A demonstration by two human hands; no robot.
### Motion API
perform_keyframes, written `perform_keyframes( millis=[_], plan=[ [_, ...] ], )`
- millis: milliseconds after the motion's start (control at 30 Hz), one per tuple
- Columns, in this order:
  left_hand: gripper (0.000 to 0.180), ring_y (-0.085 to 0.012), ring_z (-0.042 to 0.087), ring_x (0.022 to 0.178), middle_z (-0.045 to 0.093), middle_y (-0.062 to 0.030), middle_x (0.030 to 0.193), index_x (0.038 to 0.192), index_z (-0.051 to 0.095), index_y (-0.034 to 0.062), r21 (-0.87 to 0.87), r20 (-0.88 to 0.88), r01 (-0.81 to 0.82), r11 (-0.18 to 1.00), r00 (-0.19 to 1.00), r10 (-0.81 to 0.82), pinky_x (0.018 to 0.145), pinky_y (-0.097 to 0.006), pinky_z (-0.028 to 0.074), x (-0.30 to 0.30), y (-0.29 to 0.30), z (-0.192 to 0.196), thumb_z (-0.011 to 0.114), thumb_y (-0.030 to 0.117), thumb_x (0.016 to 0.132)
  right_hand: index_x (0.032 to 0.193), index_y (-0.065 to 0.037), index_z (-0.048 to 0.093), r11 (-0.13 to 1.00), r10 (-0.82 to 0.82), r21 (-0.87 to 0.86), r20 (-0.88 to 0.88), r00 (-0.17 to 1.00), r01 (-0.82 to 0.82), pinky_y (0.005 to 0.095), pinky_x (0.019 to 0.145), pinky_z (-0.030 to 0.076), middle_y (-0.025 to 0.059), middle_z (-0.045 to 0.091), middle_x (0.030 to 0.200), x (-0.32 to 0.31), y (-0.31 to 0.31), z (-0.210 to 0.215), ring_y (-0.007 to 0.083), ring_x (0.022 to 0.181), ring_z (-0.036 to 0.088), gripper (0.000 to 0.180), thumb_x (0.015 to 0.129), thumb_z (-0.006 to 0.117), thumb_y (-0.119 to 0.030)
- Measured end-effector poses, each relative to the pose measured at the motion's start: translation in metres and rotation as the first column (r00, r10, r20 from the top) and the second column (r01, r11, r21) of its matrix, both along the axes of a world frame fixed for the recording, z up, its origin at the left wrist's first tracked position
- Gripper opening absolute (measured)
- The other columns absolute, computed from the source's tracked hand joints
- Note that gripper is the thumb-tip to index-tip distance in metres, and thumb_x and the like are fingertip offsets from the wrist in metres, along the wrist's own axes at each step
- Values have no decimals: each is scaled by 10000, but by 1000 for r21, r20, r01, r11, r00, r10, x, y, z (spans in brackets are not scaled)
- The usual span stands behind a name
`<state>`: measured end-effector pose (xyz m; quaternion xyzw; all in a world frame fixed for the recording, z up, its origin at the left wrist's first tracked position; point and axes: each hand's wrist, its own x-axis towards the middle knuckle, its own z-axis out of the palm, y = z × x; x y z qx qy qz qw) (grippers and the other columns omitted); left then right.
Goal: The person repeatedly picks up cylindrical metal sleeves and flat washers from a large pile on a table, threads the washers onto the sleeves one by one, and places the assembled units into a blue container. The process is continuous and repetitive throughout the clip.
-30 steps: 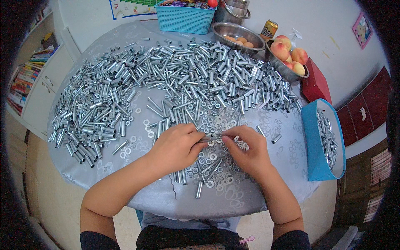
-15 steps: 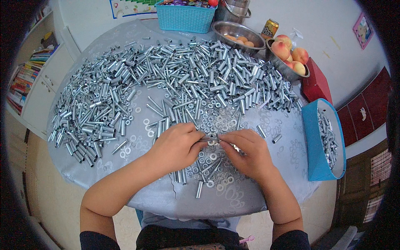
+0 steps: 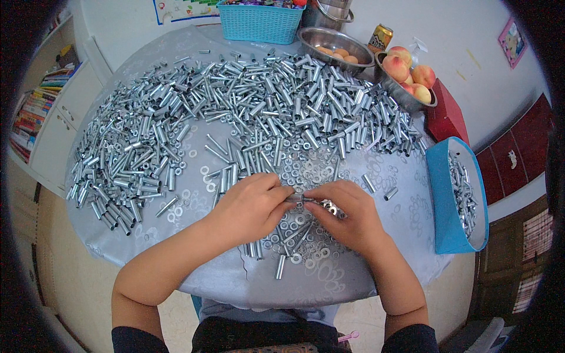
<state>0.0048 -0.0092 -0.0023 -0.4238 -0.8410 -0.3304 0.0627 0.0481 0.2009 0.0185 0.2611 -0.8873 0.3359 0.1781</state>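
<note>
right hand [image 3: 346, 213] shifted left, closer to left hand [image 3: 252, 204]

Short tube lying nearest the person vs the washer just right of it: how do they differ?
Shape: the tube is a long, narrow cylinder; the washer is a flat ring.
Pose: the tube lies on its side, lengthwise toward the person; the washer lies flat, hole up.
Shared: both look silvery and metallic and rest on the grey tablecloth.
</note>
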Motion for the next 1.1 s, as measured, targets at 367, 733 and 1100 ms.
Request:
perform_keyframes(
  millis=[367, 733, 1100],
  plan=[
    [238, -314, 595, 774, 592, -135, 848, 1005, 655, 17, 59, -4, -127, 990, 992, 127, 680, -389, 481, -4, -2, 3, 668, 154, 811, 1033, -78, 661, 995, -7, 96, 63, 998, 1, 393, 766, 486, 108, 656, 934, -3, 5, -6, 297, 883, 617, 236, 797, 645, -82],
    [174, -317, 590, 741, 568, -126, 800, 934, 663, 33, 83, -22, -125, 989, 992, 127, 658, -406, 485, -4, 0, 1, 644, 173, 832, 1004, -95, 670, 962, 18, 274, -16, 1000, -13, 398, 808, 467, 95, 595, 1012, -11, 2, -21, 298, 929, 561, 255, 753, 673, -53],
    [207, -312, 593, 765, 589, -131, 827, 981, 664, 26, 40, -114, -85, 996, 989, 89, 677, -386, 479, -5, 0, 3, 666, 152, 816, 1007, -88, 657, 953, 52, 301, -38, 998, -38, 405, 836, 465, 91, 612, 1043, -11, 1, -19, 292, 973, 570, 236, 774, 636, -118]
  ],
)
